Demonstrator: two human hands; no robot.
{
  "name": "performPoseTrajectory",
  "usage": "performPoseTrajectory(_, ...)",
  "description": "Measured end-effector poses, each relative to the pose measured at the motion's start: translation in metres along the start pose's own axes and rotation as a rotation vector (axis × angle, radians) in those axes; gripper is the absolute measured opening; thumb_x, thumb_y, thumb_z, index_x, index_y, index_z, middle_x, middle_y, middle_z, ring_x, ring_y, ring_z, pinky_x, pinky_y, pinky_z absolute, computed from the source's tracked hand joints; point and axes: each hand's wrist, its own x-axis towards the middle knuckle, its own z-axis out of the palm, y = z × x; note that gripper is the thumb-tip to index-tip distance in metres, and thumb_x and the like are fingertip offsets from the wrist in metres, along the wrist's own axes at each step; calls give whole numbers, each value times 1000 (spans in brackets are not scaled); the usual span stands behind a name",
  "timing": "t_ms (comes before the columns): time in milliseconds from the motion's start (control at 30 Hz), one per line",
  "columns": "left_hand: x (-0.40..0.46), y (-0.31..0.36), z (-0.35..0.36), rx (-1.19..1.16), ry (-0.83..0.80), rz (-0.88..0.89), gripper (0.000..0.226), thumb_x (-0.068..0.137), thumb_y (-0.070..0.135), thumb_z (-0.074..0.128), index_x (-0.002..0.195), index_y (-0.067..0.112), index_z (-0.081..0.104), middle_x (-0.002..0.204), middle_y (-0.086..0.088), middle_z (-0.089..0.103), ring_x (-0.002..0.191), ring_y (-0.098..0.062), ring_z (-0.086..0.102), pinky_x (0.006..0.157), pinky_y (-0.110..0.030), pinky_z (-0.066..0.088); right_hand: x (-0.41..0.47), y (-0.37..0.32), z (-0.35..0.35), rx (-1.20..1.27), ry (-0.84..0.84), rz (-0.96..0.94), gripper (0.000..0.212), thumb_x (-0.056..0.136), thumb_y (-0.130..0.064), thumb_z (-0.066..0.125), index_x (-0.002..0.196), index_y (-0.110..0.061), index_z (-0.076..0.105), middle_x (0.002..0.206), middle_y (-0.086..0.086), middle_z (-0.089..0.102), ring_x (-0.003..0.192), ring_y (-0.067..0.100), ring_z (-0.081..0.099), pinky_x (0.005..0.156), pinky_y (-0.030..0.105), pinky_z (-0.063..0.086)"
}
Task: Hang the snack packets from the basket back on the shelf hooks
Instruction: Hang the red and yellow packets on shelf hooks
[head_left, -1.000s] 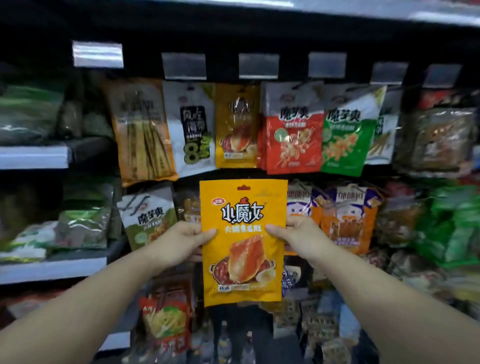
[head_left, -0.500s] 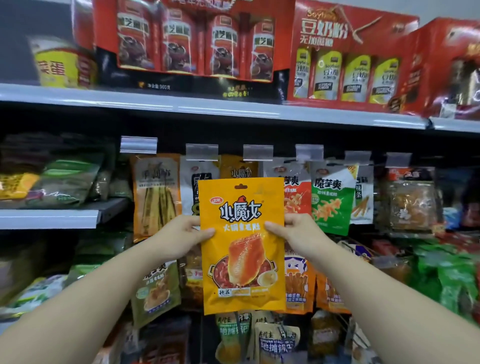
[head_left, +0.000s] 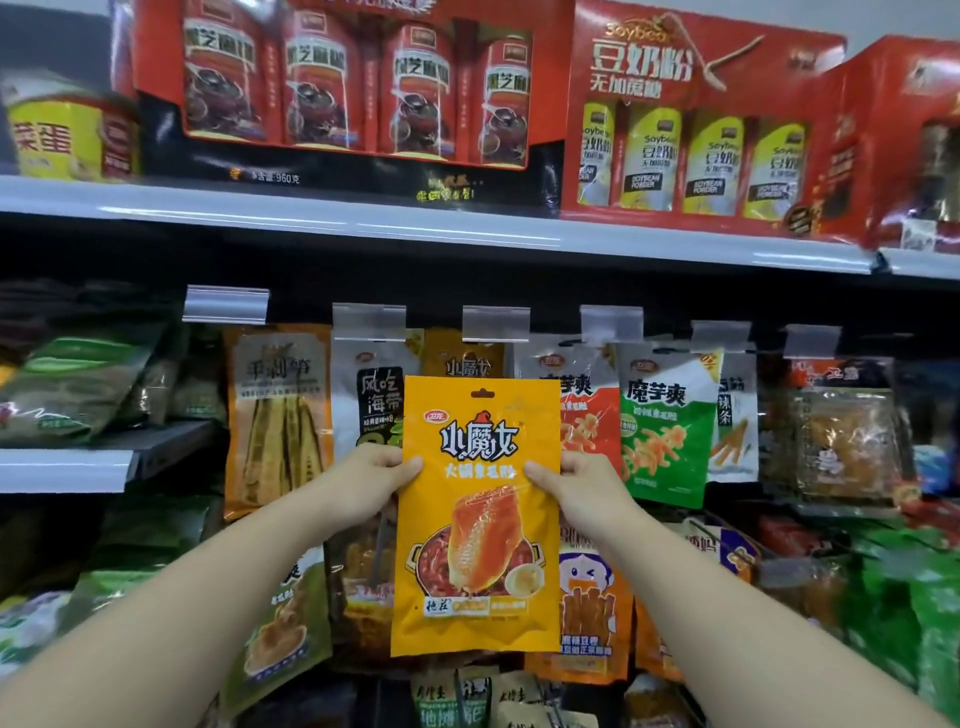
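I hold an orange snack packet (head_left: 480, 519) upright in front of the shelf, its hang hole at the top centre. My left hand (head_left: 371, 480) pinches its left edge and my right hand (head_left: 576, 486) pinches its right edge, both about a third of the way down. Directly behind its top hangs a matching orange packet (head_left: 465, 358) on a hook under a clear price tag holder (head_left: 496, 323). The hook itself is hidden. No basket is in view.
Hanging to the left are a bamboo-shoot packet (head_left: 280, 415) and a white seaweed packet (head_left: 371, 384); red (head_left: 584, 405) and green (head_left: 670, 431) packets hang to the right. A white shelf edge (head_left: 415, 231) above carries red gift boxes (head_left: 343, 78). More packets hang in the row below.
The view has tilted up, bringing the upper shelf and its red boxes into sight. The orange packet has risen from the lower row to the upper hook row; both hands keep their grip.
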Motion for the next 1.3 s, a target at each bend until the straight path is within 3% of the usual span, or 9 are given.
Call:
performPoseTrajectory(167, 48, 11, 18, -36, 84, -27, 32, 103, 29, 37, 89, 13, 61, 82, 5, 65, 65, -6, 60, 45, -9, 44, 56, 8, -11, -18, -38, -24, 15, 92, -25, 62, 87, -16, 72, 91, 9, 75, 87, 30, 71, 84, 47, 57)
performPoseTrajectory(333, 82, 18, 20, -73, 265, 32, 35, 102, 34, 39, 88, 10, 61, 75, -1, 60, 63, -14, 53, 55, -22, 40, 101, 1, -23, -55, -29, -126, 21, 92, -26, 62, 88, -7, 71, 83, 13, 72, 66, 21, 64, 63, 32, 54)
performPoseTrajectory(433, 94, 26, 23, -170, 362, 64, 33, 101, 33, 40, 80, 16, 59, 52, 14, 60, 48, -1, 54, 51, -18, 41, 120, -5, -25, -22, -31, -181, 25, 93, -29, 59, 93, -7, 70, 93, 20, 72, 73, 25, 64, 73, 44, 55)
performPoseTrajectory(600, 110, 34, 21, -130, 460, 76, 34, 100, 36, 43, 82, 17, 64, 69, 4, 63, 64, -14, 57, 57, -27, 44, 146, -3, -15, -18, 12, -114, 41, 95, -39, 52, 101, -1, 63, 108, 27, 64, 98, 45, 63, 88, 60, 49)
performPoseTrajectory(733, 123, 26, 19, -58, 431, 33, 34, 101, 33, 43, 75, 21, 61, 69, 3, 59, 64, -14, 53, 57, -26, 41, 156, 5, -8, -20, 23, -39, 43, 96, -39, 50, 103, 2, 62, 103, 26, 67, 85, 38, 67, 91, 55, 49)
performPoseTrajectory(900, 127, 21, 15, -173, 415, 109, 28, 100, 25, 46, 79, 19, 64, 81, 3, 67, 75, -14, 61, 65, -27, 48, 154, 4, -11, -31, 13, -113, 38, 97, -34, 48, 99, 1, 62, 77, 12, 55, 67, 21, 49, 63, 36, 42)
performPoseTrajectory(1067, 131, 15, 7, -102, 446, 87, 25, 97, 23, 52, 82, 12, 68, 82, -4, 68, 76, -19, 62, 71, -31, 50, 150, 0, -9, -12, 10, -175, 19, 98, -27, 51, 91, -18, 65, 95, 25, 69, 79, 45, 64, 69, 51, 53)
performPoseTrajectory(1167, 141, 9, 5, -48, 465, 40, 29, 97, 29, 52, 89, 8, 71, 87, -12, 71, 77, -23, 63, 73, -34, 51, 153, 0, -2, -46, 5, -141, 22, 98, -28, 50, 94, -13, 66, 84, 20, 65, 63, 27, 53, 60, 38, 44)
performPoseTrajectory(1300, 161, 3, 3, -31, 516, 18, 33, 97, 32, 51, 92, 5, 70, 94, -19, 70, 79, -28, 63, 79, -38, 51, 165, -3, 3, -66, 32, -85, 23, 99, -27, 48, 108, -13, 63, 110, 22, 66, 88, 33, 65, 82, 46, 52)
